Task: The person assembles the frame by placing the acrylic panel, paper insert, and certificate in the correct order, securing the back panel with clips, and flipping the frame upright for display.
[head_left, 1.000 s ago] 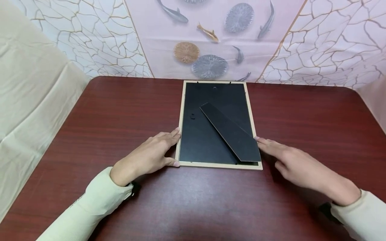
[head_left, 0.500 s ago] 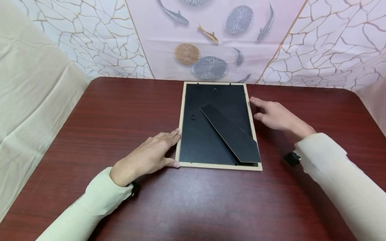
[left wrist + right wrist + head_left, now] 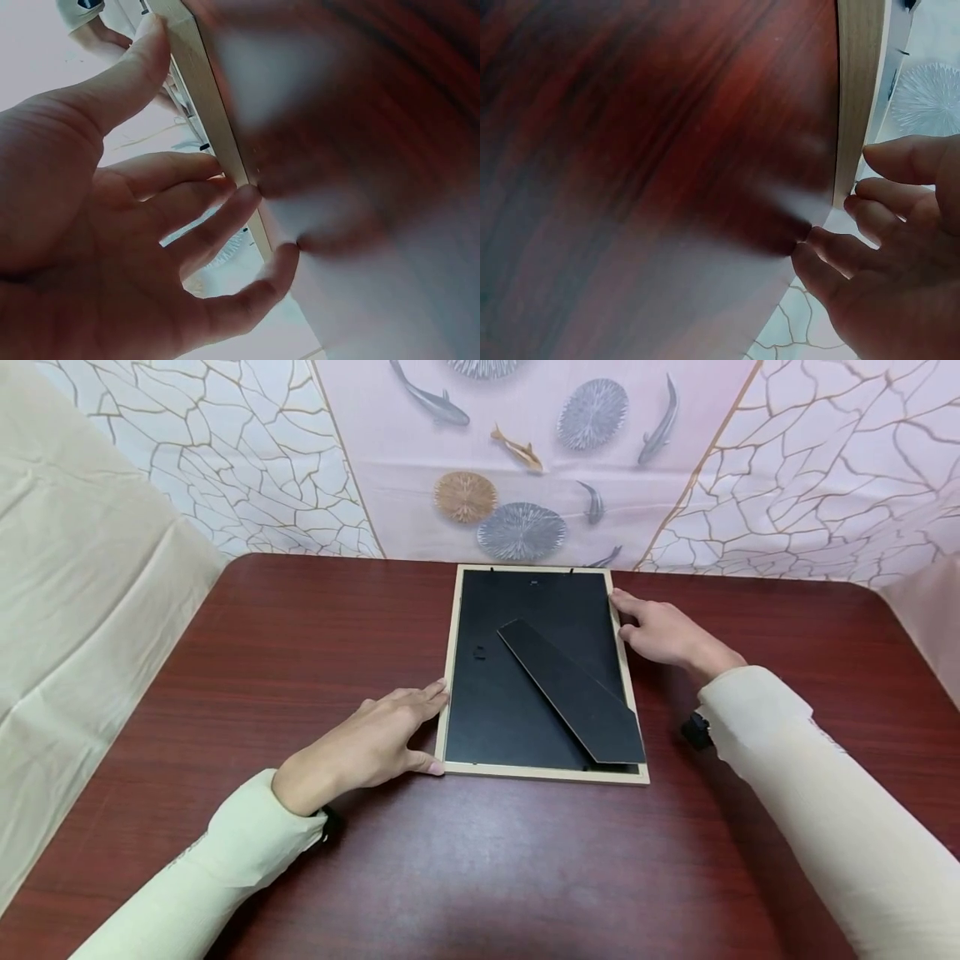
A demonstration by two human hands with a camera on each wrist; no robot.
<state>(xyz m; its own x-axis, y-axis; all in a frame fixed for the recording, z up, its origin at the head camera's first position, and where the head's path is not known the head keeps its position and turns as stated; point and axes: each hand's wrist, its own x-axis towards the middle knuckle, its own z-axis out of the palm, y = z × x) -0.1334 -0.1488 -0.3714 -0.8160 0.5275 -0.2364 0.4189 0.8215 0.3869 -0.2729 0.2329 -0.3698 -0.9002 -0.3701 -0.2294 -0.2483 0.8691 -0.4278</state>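
Note:
A picture frame with a pale wooden rim lies face down on the table, its black backing board upward. Across the board slants a black easel stand, its wide end over the near right corner. My left hand touches the rim's left side with its fingers, thumb at the near left corner. In the left wrist view, the fingertips meet the rim's outer edge and the tabletop. At the far right side, my right hand touches the rim with fingers and thumb, little bent. The frame's front is hidden.
The dark red wooden table reaches back to a patterned cloth hanging close behind the frame. A cream cloth hangs at the left. Small dark tabs sit along the rim.
My right hand has moved away from me along the frame's right side, from near the stand's wide end to the far right part. My left hand and the frame have stayed almost still.

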